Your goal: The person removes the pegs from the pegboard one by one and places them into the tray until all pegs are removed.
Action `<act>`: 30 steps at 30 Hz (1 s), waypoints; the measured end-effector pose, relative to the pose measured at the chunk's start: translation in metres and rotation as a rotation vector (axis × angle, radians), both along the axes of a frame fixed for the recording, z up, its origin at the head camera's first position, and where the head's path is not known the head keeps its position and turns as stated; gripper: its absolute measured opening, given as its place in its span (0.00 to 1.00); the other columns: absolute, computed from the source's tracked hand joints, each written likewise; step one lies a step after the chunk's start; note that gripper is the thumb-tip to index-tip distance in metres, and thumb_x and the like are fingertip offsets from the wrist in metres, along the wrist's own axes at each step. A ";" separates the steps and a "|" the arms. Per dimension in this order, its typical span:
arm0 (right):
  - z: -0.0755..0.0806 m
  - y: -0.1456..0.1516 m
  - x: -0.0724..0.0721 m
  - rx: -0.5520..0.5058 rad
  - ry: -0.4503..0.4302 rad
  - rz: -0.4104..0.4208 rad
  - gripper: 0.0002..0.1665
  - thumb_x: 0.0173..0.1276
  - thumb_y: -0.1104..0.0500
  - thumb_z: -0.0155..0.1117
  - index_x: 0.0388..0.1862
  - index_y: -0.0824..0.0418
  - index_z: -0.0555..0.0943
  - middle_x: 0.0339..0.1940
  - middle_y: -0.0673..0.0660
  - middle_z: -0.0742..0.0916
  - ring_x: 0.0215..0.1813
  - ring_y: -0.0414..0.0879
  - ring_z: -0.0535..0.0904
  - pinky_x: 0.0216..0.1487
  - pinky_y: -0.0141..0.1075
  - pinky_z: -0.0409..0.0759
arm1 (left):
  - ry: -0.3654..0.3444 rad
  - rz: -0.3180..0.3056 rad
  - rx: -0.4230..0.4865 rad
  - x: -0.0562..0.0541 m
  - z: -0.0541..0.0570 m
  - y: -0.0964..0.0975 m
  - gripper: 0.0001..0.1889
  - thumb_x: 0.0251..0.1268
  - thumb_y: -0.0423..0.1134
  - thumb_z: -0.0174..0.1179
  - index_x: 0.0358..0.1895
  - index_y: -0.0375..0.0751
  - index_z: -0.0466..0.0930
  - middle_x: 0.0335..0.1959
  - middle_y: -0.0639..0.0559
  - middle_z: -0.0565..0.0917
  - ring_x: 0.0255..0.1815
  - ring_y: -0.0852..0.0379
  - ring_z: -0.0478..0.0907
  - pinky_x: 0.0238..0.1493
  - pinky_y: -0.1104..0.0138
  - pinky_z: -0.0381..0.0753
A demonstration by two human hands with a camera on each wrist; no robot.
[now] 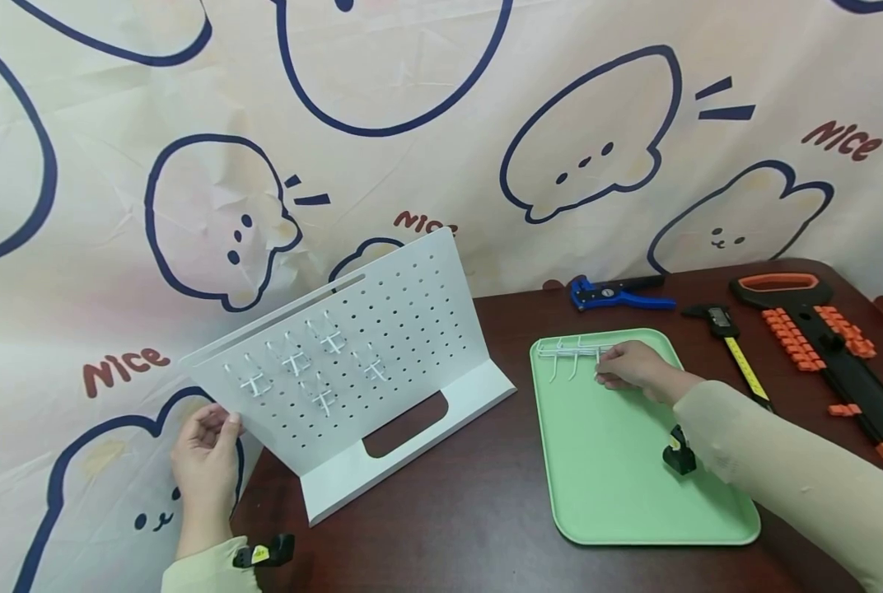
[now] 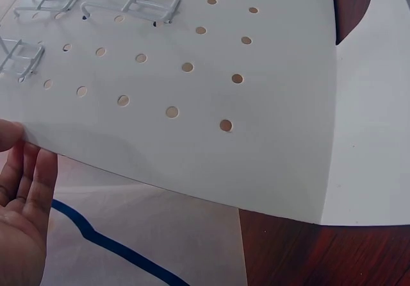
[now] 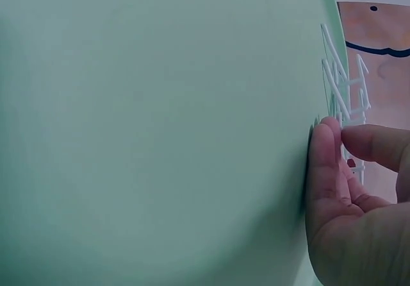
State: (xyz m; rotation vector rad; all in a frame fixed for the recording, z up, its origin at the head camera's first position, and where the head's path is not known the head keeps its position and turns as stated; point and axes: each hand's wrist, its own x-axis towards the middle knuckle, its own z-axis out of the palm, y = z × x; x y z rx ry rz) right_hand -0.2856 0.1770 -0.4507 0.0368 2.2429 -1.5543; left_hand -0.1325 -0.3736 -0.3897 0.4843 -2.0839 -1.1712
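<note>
A white pegboard (image 1: 404,313) with a folded base stands tilted on the left of the table. Several white wire hooks (image 1: 293,360) are fitted in its holes. My left hand (image 1: 206,461) pinches the board's left edge between thumb and fingers, as the left wrist view also shows. At the far end of a green tray (image 1: 619,486), more white wire hooks (image 1: 560,352) lie in a row. My right hand (image 1: 637,371) is at the right end of that row, thumb and fingers pinching a hook (image 3: 341,100). The fingers partly hide it.
Right of the tray lie a blue-handled wire stripper (image 1: 619,294), a black digital caliper (image 1: 723,325) with a yellow part below it, and a black-and-orange tool (image 1: 827,350). A printed cloth (image 1: 412,181) hangs behind the dark wooden table (image 1: 441,511).
</note>
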 end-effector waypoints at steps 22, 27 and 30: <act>0.028 -0.016 0.000 0.004 0.032 0.068 0.19 0.81 0.61 0.56 0.59 0.77 0.76 0.45 0.62 0.86 0.42 0.44 0.83 0.45 0.35 0.84 | 0.013 -0.007 -0.008 -0.001 0.004 0.002 0.09 0.79 0.34 0.56 0.55 0.33 0.77 0.39 0.62 0.77 0.39 0.69 0.77 0.44 0.83 0.75; 0.049 -0.049 -0.008 -0.128 0.038 0.098 0.22 0.82 0.63 0.53 0.65 0.79 0.71 0.54 0.69 0.83 0.49 0.48 0.84 0.52 0.37 0.85 | 0.011 -0.011 0.003 0.000 0.003 0.002 0.08 0.79 0.33 0.56 0.54 0.35 0.77 0.39 0.63 0.77 0.39 0.70 0.77 0.44 0.84 0.74; 0.066 -0.077 -0.010 -0.207 0.043 0.140 0.23 0.83 0.63 0.53 0.66 0.79 0.70 0.54 0.67 0.83 0.49 0.47 0.84 0.55 0.38 0.84 | 0.015 -0.014 0.020 0.000 0.003 0.003 0.08 0.79 0.33 0.57 0.54 0.34 0.78 0.39 0.63 0.77 0.39 0.69 0.77 0.44 0.84 0.74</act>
